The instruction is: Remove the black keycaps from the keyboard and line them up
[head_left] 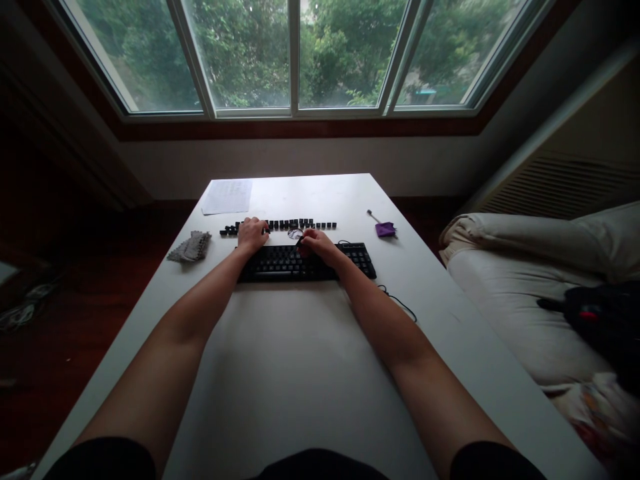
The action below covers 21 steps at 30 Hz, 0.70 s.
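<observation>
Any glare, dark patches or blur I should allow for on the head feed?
Head view: the window backlights the scene; the white table is brightest at its far end, duller nearer; the floor sinks into near-black at left; patterned cloth at lower right looks blurred; detail on the keyboard beneath the right hand is too small and dark to read.

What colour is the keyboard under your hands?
The keyboard is black; the head view shows it best.
</observation>
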Tool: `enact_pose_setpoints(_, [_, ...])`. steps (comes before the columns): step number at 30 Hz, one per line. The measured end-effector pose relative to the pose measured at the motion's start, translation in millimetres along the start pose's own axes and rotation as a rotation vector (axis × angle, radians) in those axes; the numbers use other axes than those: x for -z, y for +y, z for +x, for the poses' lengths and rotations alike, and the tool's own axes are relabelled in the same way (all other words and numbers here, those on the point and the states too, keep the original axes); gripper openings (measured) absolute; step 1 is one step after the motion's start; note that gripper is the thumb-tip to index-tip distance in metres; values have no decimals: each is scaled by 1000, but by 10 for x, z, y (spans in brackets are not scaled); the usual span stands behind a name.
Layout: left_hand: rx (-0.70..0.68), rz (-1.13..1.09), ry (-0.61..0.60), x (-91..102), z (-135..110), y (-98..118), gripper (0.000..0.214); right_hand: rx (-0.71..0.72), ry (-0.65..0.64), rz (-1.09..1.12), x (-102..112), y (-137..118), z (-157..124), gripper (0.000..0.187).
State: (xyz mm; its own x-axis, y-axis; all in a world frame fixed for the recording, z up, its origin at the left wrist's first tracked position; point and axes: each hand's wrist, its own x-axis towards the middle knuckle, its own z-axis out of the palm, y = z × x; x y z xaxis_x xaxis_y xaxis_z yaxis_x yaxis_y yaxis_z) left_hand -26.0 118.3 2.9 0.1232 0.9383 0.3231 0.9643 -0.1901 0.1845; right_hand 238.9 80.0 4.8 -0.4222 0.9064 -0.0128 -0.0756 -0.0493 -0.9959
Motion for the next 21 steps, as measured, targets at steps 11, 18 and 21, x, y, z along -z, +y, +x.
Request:
enact_pose_setpoints(11, [30,19,-58,-60,129,-66,21,-29,18,5,-8,5,9,19])
enact_pose_setpoints(18, [27,22,-55,-35,103,-58,23,-23,18,9,-6,2,6,16])
enact_pose_setpoints(21, [24,11,-33,-16,65,-56,22,-27,19,0,-18,-18,-11,18])
